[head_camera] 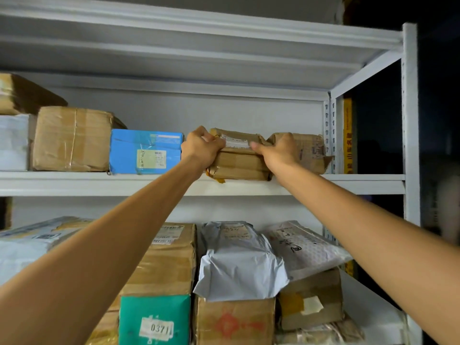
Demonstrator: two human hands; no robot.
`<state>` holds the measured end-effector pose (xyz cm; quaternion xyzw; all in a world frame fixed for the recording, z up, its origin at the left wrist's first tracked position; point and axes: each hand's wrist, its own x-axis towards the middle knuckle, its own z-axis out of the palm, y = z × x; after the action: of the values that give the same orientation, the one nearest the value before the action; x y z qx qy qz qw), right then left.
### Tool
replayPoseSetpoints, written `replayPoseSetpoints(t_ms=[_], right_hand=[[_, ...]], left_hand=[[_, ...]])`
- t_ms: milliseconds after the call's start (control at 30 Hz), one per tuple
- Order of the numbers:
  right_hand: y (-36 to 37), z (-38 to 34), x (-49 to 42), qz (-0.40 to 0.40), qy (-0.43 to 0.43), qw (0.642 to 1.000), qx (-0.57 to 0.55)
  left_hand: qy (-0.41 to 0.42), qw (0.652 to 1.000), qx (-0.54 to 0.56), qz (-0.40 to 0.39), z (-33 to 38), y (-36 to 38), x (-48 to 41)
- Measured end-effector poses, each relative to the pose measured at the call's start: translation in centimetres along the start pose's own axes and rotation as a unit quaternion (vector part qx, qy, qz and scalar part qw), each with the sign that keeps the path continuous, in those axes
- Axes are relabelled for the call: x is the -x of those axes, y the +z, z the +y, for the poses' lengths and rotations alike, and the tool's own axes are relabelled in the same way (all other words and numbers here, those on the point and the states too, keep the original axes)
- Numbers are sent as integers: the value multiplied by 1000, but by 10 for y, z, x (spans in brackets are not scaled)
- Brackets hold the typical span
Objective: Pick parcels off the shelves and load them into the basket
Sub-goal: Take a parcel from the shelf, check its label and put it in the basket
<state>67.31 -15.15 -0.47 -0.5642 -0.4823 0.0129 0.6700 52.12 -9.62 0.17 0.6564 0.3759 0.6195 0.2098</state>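
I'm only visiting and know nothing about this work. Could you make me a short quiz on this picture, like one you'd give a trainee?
1. True or false: the left hand and the right hand both hold the same brown taped parcel.
2. Which box stands just left of that parcel on the same shelf? A) blue box B) red box C) black box
3. Fill in: the white sticker on the teal box lower down reads ____.
Key: 1 true; 2 A; 3 0371.
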Motion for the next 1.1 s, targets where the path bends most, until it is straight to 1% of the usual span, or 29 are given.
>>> replayPoseSetpoints(t_ms=[100,167,267,400,500,567,700,833,900,1000,1100], right_hand=[[-5,7,2,-18,29,999,-34],[-8,10,3,-37,36,998,-46],[-14,14,4,-62,32,996,-60],[-6,20,6,-75,21,997,0],[1,26,5,-91,-9,995,26],[0,31,5,-105,-25,994,16],[-4,39,12,-113,-57,991,-35],[-6,44,27,-142,-89,981,-95],[-8,44,30,-156,-102,977,-101],[-7,43,31,-162,-90,978,-91],[-4,41,32,-164,-67,980,-95]], left_hand=[[6,1000,22,10,-5,3,6],[15,999,28,-4,-10,2,11],[9,997,44,-59,-16,-2,13],[31,989,54,-133,-28,-7,18],[61,983,52,-164,-31,-12,21],[53,980,72,-178,-31,-14,21],[49,978,93,-179,-32,-17,20],[42,979,100,-174,-32,-19,22],[43,978,103,-176,-33,-22,25],[52,975,128,-173,-35,-24,36],[59,976,144,-151,-39,-25,46]])
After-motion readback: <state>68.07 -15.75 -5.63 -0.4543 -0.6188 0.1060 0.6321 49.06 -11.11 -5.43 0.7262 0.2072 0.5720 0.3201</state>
